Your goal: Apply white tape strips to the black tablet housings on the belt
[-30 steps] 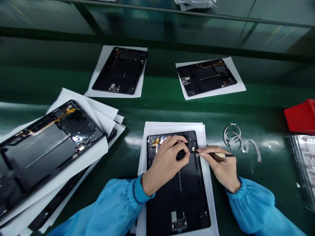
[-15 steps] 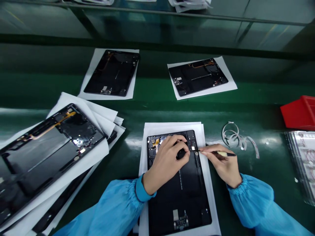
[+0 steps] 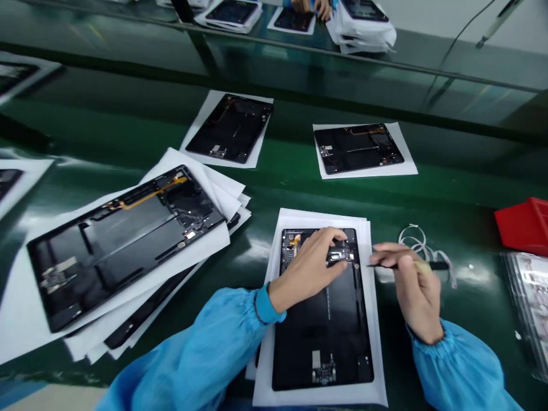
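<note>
An opened tablet [image 3: 327,325], its inside facing up, lies on white paper sheets [image 3: 377,354] in front of me. My left hand [image 3: 306,265] rests over its upper end, finger and thumb spread apart around a shiny metal part. Part of the tablet's upper end is hidden under this hand. Just right of the tablet, my right hand [image 3: 413,285] grips a thin pen-like tool [image 3: 436,265] with dark ends and a pale yellow middle. The tool's dark tip points left, over the paper's edge and apart from the tablet.
Left lies a stack of opened tablets [image 3: 128,228] between paper sheets. Two more tablets [image 3: 231,128] [image 3: 359,148] lie on paper further back. A curled white strip [image 3: 422,240], a red bin [image 3: 522,225] and clear trays [image 3: 528,302] are right. Another person's hands [image 3: 314,7] show beyond the ledge.
The view has swung left and up, so things sit further right. My left finger and thumb have spread apart from a near-closed ring. My right hand has drawn the tool back from the tablet's edge.
</note>
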`<state>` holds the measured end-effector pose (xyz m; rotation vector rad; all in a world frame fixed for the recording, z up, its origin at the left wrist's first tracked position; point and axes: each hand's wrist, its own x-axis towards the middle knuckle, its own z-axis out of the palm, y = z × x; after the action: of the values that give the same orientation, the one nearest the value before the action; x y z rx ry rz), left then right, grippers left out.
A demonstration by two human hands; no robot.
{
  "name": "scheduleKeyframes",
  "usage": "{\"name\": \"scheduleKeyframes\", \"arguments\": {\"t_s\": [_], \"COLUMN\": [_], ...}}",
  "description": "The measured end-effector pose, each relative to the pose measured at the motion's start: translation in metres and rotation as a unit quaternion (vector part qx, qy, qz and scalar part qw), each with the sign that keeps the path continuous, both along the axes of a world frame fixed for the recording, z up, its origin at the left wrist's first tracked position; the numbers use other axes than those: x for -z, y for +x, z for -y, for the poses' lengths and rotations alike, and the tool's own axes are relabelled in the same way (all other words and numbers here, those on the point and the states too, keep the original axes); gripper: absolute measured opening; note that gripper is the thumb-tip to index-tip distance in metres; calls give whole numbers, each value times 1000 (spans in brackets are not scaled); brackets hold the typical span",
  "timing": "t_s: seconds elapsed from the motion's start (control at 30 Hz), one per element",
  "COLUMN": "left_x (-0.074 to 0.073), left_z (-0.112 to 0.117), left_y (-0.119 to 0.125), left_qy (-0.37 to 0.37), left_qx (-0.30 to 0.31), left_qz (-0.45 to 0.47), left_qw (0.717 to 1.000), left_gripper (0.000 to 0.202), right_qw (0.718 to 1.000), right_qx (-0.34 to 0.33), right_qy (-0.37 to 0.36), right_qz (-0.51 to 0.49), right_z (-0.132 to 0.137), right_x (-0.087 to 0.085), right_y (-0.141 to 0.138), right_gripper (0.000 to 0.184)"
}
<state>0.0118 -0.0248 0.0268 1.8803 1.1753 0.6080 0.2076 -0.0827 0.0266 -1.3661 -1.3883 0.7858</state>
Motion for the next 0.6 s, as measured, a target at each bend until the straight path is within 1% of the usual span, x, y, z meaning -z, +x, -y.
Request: {"name": "scheduleKeyframes", "arguments": {"t_s": [0.07,0.13,0.17,0.23,0.27,0.3,0.33,0.37,0.43,0.5,0.53,0.6], "left_x": [-6,-11,-13,-15,-16,-17,-18,-20,-26,-32,-35,-39], "left_z": [10,30,43,70,83,95,105,114,127,135,138,144], "left_y": [-18,-40,-50,-66,-71,-72,-71,-68,-57,-45,-40,-32], "left_qy": [-3,-37,-65,-135,-170,-203,-235,-268,-330,-375,-395,-429], "left_qx": [-51,-107,-121,-109,-95,-82,-70,-59,-40,-43,-54,-86], "left_qz": [41,73,79,77,78,81,88,101,143,209,248,314], "left_qw": [998,991,987,982,978,972,965,956,932,902,883,842], "left_gripper": [26,13,9,11,14,18,21,25,35,44,48,52], "right_qw": [992,961,941,907,899,899,904,914,936,945,947,937], "right_qx": [-59,-121,-143,-168,-173,-177,-178,-179,-179,-185,-182,-183], "right_qy": [-30,-68,-82,-102,-107,-105,-97,-86,-56,-30,-11,33], "right_qz": [103,239,296,372,387,388,375,353,299,268,264,296], "right_z": [-6,-14,-18,-27,-30,-31,-30,-26,-6,28,48,87], "right_x": [-9,-11,-9,-5,-4,-6,-9,-16,-35,-55,-63,-71], "right_y": [-16,-35,-43,-54,-56,-55,-53,-50,-41,-36,-35,-40], "right_gripper": [24,23,23,16,11,5,3,7,11,12,17,28]}}
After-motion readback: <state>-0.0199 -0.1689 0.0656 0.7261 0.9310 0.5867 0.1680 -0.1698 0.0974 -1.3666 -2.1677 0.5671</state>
